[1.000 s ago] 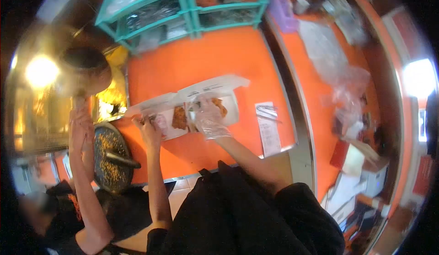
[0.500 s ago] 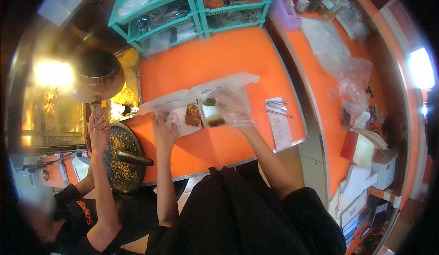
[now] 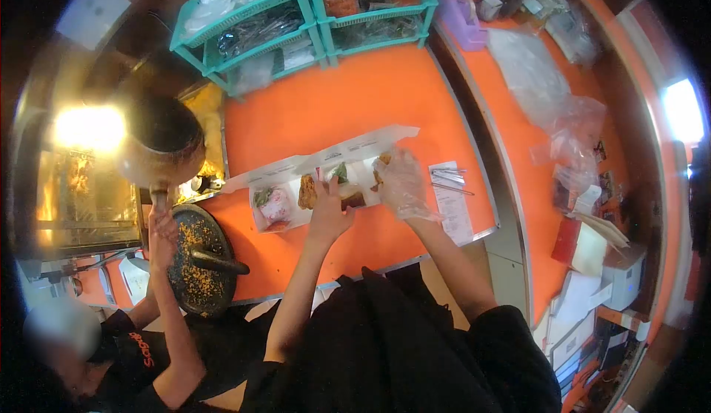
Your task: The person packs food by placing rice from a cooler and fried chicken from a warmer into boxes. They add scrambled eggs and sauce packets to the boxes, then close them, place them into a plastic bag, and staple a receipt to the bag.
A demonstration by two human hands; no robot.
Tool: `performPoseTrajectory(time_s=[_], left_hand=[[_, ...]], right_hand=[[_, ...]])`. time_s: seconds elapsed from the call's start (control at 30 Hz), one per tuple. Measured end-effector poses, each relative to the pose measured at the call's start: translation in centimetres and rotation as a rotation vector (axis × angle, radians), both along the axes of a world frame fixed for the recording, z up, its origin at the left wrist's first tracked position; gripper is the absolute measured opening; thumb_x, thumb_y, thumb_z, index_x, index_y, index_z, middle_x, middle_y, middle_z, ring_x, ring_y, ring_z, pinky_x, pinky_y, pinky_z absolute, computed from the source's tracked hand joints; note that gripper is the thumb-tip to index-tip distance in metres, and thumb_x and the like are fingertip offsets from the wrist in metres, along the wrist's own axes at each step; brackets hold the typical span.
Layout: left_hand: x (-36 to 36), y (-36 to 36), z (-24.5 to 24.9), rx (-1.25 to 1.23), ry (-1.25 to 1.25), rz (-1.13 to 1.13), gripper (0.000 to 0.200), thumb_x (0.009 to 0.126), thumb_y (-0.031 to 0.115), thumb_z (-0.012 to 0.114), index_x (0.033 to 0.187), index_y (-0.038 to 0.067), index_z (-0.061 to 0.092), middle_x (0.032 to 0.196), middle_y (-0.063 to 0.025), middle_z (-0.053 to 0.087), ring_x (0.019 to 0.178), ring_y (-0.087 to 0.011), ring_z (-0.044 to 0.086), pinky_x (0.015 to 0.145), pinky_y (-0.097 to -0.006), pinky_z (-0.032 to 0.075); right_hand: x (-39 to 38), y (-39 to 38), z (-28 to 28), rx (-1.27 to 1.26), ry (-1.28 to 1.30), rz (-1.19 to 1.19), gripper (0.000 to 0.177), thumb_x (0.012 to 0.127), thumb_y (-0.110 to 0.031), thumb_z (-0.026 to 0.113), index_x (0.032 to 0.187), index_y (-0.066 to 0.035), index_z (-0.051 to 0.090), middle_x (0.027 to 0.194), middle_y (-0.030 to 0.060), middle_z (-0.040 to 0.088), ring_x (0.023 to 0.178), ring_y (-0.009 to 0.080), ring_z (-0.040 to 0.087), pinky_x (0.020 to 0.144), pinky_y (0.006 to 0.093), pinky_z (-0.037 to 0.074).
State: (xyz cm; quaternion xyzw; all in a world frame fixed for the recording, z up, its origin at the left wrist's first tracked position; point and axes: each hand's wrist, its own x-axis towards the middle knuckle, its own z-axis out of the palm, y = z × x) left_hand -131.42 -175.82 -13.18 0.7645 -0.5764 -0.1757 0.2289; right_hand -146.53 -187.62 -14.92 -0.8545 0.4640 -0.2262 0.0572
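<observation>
1. the open white food box (image 3: 361,145) sits mid-bench, its lid flap laid back toward the far side. the near rim is not far from the bench's front edge.
2. left hand (image 3: 328,212) is bare and rests on the box's near rim by the middle section. the grip is loose, with fingers spread and thumb up, and nothing is clamped in it.
3. right hand (image 3: 401,183) wears a clear plastic glove and sits at the box's right end. its fingers curl over the food there, but i can't tell if that grip has anything in it.
4. inside the box there's a pink-wrapped item (image 3: 275,207) on the left and a fried piece (image 3: 307,191) next to it.
5. a paper slip (image 3: 452,209) lies just right of the box, near the gloved wrist.
6. the orange bench (image 3: 333,95) has a wide bare stretch behind the box, up to the teal rack (image 3: 300,6).
7. plastic bags (image 3: 552,102) are piled on the side counter, well apart to the right.
8. a co-worker's hand (image 3: 164,228) on the left holds a pot (image 3: 159,143) by its handle, beside a round crumb-covered pan (image 3: 194,257) at the bench's left edge.
</observation>
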Motion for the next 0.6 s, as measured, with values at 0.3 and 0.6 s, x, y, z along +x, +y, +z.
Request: performPoseTrajectory(time_s=[0.3, 0.6], left_hand=[[-3.0, -3.2, -1.3, -0.015, -0.028, 0.192, 0.068, 0.071, -0.002, 0.064, 0.135, 0.0, 0.041, 0.113, -0.0337, 0.044, 0.092, -0.0507, 0.058, 0.08, -0.0499, 0.053], [-4.2, -3.4, -0.2, -0.121, 0.114, 0.139, 0.069, 0.074, 0.003, 0.07, 0.137, 0.011, 0.045, 0.111, -0.0244, 0.041, 0.092, -0.0447, 0.056, 0.08, -0.0506, 0.051]], right_hand=[[-2.2, -1.3, -2.2, 0.431, -0.355, -0.05, 0.031, 0.099, -0.024, 0.047, 0.126, -0.009, 0.05, 0.114, 0.0187, 0.059, 0.097, 0.0403, 0.061, 0.081, 0.0496, 0.049], [-2.3, -1.4, -0.4, 0.398, -0.419, -0.031, 0.029, 0.099, -0.022, 0.049, 0.124, -0.007, 0.054, 0.11, 0.0185, 0.063, 0.099, 0.0376, 0.061, 0.08, 0.0486, 0.048]])
